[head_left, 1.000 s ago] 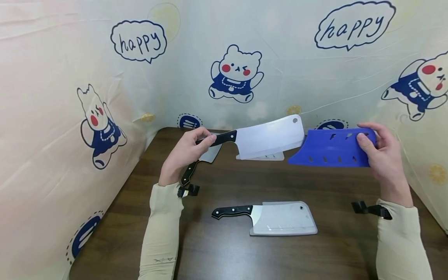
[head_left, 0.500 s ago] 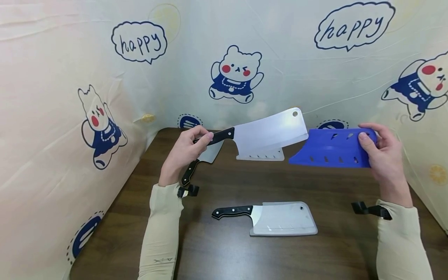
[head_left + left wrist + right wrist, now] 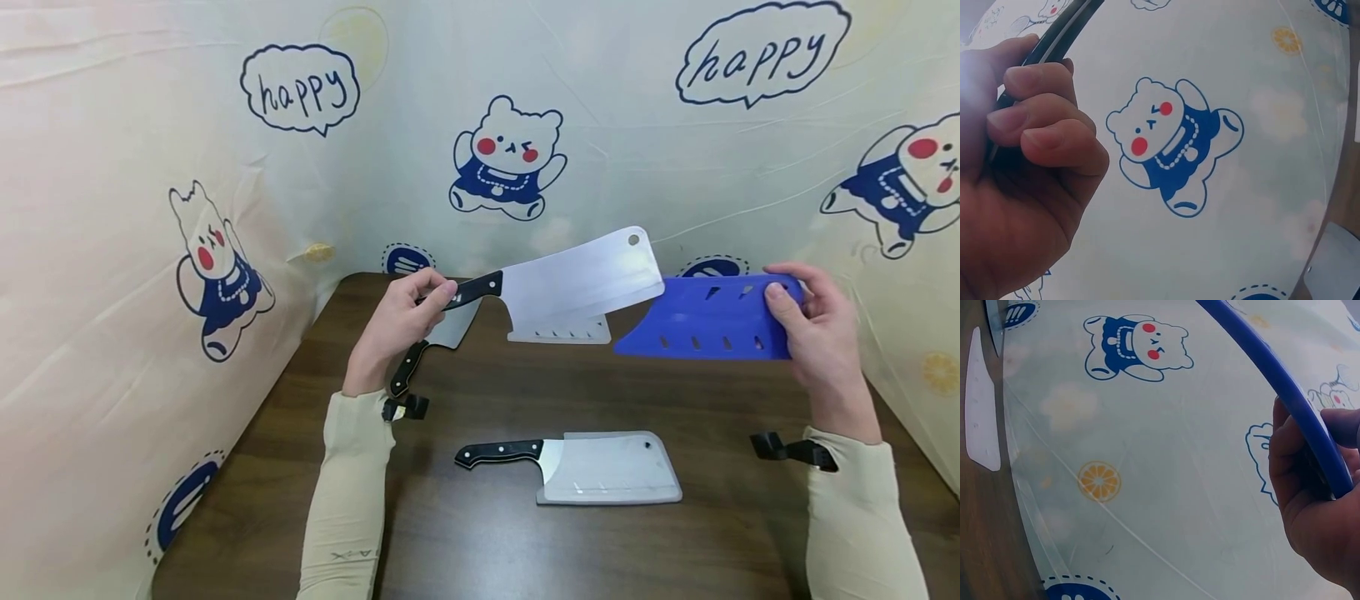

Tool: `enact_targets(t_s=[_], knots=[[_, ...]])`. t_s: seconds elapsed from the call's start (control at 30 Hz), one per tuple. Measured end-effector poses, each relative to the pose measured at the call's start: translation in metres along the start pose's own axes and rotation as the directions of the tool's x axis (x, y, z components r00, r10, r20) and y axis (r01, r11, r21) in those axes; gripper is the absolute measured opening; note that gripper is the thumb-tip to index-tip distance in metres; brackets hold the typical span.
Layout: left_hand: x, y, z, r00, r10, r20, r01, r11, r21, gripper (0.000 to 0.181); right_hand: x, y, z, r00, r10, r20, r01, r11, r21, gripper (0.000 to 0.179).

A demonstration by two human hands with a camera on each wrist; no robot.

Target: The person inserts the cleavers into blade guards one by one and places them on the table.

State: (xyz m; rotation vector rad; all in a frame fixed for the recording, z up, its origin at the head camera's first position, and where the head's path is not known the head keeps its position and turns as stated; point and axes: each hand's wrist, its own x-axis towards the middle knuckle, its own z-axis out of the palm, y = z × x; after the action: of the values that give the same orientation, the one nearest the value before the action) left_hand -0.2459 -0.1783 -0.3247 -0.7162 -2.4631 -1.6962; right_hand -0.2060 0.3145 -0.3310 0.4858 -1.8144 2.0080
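Black-handled cleaver with a broad, silver metal blade (image 3: 581,279) is held aloft at the centre of the head view, its blade rising toward the right, with a round hole near the upper tip. The left hand (image 3: 397,329) grips its handle, thumb on the near side and fingers (image 3: 1054,115) curled round it, as the left wrist view shows. At the right of the head view, the right hand (image 3: 825,333) pinches the far end of a blue, slotted blade sheath (image 3: 705,317) between thumb and fingers. The blade's front corner meets the sheath's upper left corner in the picture; whether they touch, I cannot tell.

Just beyond the blade and partly hidden by it, a white, slotted guard (image 3: 570,335) lies on the brown, wood-grained bench (image 3: 720,400). Behind the left hand, a second black-handled cleaver (image 3: 408,367) lies slanted and partly covered. In the lower middle, a third black-handled cleaver (image 3: 498,452) lies with its blade inside a whitish, translucent cover (image 3: 615,471). Cream sleeves (image 3: 345,500) and black wrist straps (image 3: 405,408) show on both arms. Pale fabric (image 3: 637,167) printed with blue-clothed cartoon bears fills the upper part.
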Motion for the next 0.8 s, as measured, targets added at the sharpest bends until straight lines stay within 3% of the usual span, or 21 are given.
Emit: enact_targets(t_s=[0.17,0.8], knots=[[-0.0005,-0.0019,-0.0017,1.000,-0.006,-0.011,0.006,1.000,-0.009,0.030,-0.0003,0.0001,0.0011,1.000,-0.004,0.008,0.003,1.000,0.022,0.031],[-0.0024,0.0031,-0.0030,1.000,0.001,-0.011,-0.001,1.000,0.001,0.027,-0.0021,-0.0045,0.0010,0.999,0.042,0.004,-0.042,0.997,0.069,0.032]])
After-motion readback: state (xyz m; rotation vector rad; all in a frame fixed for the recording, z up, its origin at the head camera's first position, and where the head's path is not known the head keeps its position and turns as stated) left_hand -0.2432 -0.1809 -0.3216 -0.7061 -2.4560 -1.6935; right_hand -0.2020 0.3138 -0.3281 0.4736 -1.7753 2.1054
